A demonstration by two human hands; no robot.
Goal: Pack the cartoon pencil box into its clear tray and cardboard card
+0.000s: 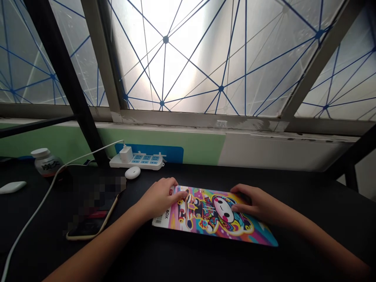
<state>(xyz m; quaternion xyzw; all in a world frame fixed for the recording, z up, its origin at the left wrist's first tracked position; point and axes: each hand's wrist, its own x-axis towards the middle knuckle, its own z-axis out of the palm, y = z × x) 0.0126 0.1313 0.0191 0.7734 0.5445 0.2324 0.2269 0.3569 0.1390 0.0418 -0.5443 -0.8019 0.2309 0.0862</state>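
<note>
Two bare hands rested on a flat, glossy printed package point(207, 226) that lay near the front of a black tabletop point(205, 260). The package bore a multicoloured cartoon figure on a skateboard, with a barcode and the printed word "BOX" along its left edge. No opened flap or torn edge was visible, and nothing lay removed from it; the far corner under the left hand was hidden.

The left hand point(158, 199) was open, its fingers extended over the upper left of the package, near the far edge. The right hand point(256, 202) was likewise open, its fingers spread across the cartoon figure's head. Neither hand was clenched; both touched the surface from above, and no grip on an edge could be seen.

Beyond the package stood a white power strip point(143, 161) with a plugged-in charger point(126, 154) and, just in front, a small white oval case point(132, 172). To the left lay a smartphone point(88, 226), partly obscured by pixelation, a white-capped bottle point(46, 162), and a white cable point(38, 211).
</note>
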